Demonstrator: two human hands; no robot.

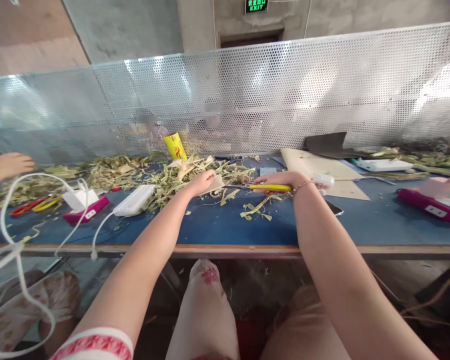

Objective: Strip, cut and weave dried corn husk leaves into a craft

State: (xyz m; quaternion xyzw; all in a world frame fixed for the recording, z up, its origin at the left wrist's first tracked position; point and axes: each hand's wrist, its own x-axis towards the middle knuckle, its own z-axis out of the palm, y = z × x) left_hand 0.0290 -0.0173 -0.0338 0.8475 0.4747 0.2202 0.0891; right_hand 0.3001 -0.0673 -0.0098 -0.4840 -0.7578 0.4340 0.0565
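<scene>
The counter [378, 220] is matt, with wood along its front edge [247, 248]; the back-edge screen [255, 95] is shiny perforated metal, the leaves [165, 185] look papery, the handle [270, 188] smooth plastic.

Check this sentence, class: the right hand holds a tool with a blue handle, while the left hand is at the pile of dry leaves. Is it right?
Not quite: the tool's handle is yellow, as the head view shows. The right hand does hold it, and the left hand is at the pile of dry leaves.
</scene>
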